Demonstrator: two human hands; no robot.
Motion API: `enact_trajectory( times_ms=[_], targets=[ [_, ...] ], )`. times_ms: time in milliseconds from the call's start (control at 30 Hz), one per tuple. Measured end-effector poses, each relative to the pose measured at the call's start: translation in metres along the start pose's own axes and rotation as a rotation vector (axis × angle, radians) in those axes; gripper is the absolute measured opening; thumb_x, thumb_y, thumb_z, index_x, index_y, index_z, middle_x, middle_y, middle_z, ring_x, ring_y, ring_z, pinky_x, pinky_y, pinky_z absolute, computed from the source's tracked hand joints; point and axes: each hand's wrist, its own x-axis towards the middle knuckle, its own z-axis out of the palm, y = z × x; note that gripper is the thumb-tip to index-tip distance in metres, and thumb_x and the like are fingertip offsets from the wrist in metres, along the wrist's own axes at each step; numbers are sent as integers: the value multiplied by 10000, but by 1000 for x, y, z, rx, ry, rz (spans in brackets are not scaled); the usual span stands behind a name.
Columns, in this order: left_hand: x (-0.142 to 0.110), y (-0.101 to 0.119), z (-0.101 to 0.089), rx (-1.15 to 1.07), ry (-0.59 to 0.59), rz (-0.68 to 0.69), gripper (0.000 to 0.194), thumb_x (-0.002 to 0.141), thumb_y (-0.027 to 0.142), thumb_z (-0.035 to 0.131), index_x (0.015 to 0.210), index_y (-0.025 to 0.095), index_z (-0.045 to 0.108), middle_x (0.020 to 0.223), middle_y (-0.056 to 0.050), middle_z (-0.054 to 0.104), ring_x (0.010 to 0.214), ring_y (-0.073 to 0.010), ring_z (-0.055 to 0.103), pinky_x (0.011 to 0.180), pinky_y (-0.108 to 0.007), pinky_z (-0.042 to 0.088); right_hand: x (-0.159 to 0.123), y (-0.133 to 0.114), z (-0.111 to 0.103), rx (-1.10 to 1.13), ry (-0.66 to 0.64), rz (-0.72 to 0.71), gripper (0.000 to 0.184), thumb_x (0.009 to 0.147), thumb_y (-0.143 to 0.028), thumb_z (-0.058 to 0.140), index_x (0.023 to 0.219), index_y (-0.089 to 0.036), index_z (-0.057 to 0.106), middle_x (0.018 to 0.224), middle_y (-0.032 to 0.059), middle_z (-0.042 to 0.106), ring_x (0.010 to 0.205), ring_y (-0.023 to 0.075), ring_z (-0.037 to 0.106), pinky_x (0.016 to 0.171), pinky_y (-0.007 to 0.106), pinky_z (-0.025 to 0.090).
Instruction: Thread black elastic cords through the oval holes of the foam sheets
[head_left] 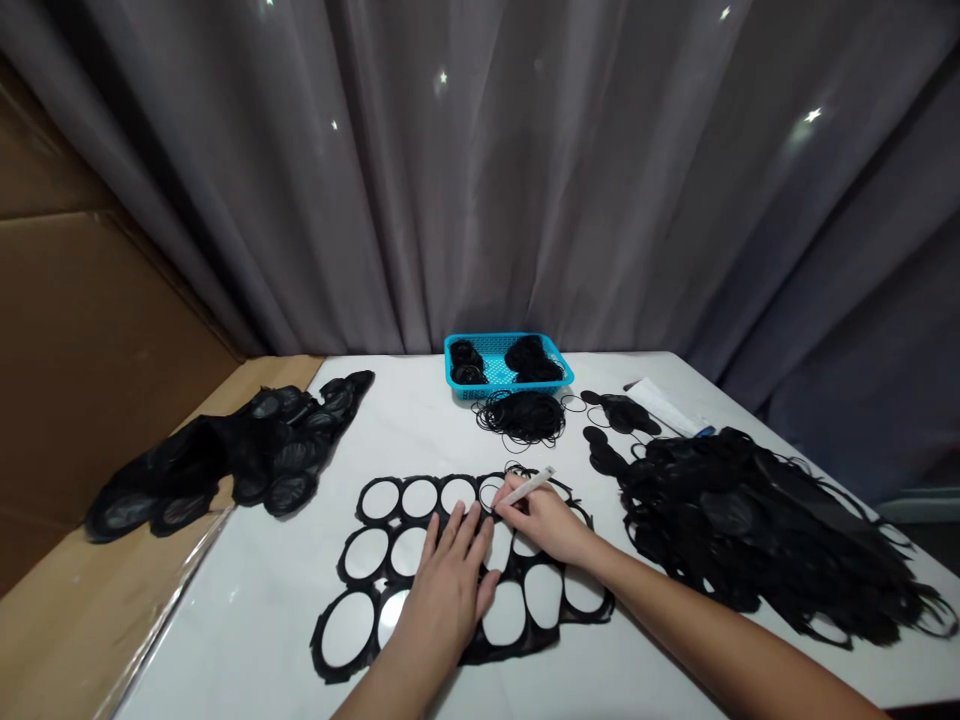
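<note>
We see a grey-mauve pleated curtain (480, 180) hanging behind a white marble-patterned bench (247, 640), with a brown cardboard sheet (82, 370) at the left. On the right of the bench lies a large heap of tangled black cut-out material (757, 530), and a folded white paper (664, 405) lies beyond it. At the left lies a long pile of black oval pieces (247, 460) with a faint sheen. At the centre front of the bench, directly under both hands, lies a flat black sheet with oval openings (324, 665), the white bench showing through each opening. Farther back stands a turquoise plastic basket (508, 340) holding black coiled bundles (534, 358), and a loose tangle of thin black rings (521, 418) lies just in front of it. The left hand (442, 590) rests palm-down on the sheet, its grip released and fingers spread. The right hand (544, 520) lies just beside it, its grip clenched around a slim white pen-shaped tool (525, 487), whose tip meets the sheet at an upper opening.
</note>
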Motion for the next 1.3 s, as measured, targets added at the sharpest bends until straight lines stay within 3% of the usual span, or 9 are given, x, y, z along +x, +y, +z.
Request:
enact_trajectory(
  times_ms=[300,533,700,800,867,967,1100,1200,1300],
  targets=[
    [-2,0,4,-51,22,-19,516,925,237,540,1434,187,473,1513,-119,469,1400,-331,424,1089,-587,396,-1,2,0,-40,1,2,95,920,-211,529,840,-195,576,874,9,663,802,161,581,736,265,429],
    [-2,-1,4,-71,25,-17,530,928,240,535,1450,199,455,1505,-113,481,1403,-326,421,1090,-583,396,-10,4,13,-488,17,-344,174,827,-46,564,879,-211,558,934,51,622,883,220,542,795,333,461],
    [-1,1,3,-74,17,-28,488,926,231,542,1411,200,498,1498,-115,489,1405,-331,416,1089,-590,395,26,11,-42,-586,295,-241,214,860,-27,407,909,-182,546,972,120,587,931,264,494,825,405,443],
    [-1,2,0,-81,-8,-28,492,913,222,555,1402,200,504,1487,-113,504,1405,-330,417,1083,-591,402,49,13,-69,-480,465,-121,143,907,-127,439,804,-201,505,853,81,592,824,233,523,784,390,463],
    [0,1,-3,-103,-11,-32,489,915,222,555,1401,209,504,1486,-110,506,1410,-323,411,1089,-586,397,58,9,-67,-220,402,-20,169,904,-221,527,743,-211,477,753,32,590,720,185,546,688,329,497],
    [-2,-4,-9,-150,7,-41,514,918,242,564,1423,212,471,1504,-119,482,1416,-307,404,1100,-543,403,63,-1,-43,339,127,158,237,837,-293,670,735,-200,477,732,11,615,674,151,619,530,237,514],
    [-14,-15,-15,-115,91,-126,474,930,289,566,1381,162,497,1456,-167,520,1365,-330,473,1079,-526,440,62,-13,-10,773,-149,363,264,753,-265,786,776,-161,544,808,52,665,710,146,693,582,223,569],
    [-26,-21,-14,-74,110,-146,418,946,306,542,1340,164,529,1425,-168,552,1330,-327,514,1056,-514,467,55,-17,8,778,-241,331,257,766,-295,770,761,-159,552,825,52,670,740,137,675,710,253,561],
    [-34,-23,-10,-63,113,-127,451,952,318,539,1374,163,505,1439,-163,542,1346,-314,499,1058,-495,468,42,-18,23,442,-227,154,220,821,-315,700,758,-172,546,747,-6,620,698,122,586,683,250,478]
  ],
)
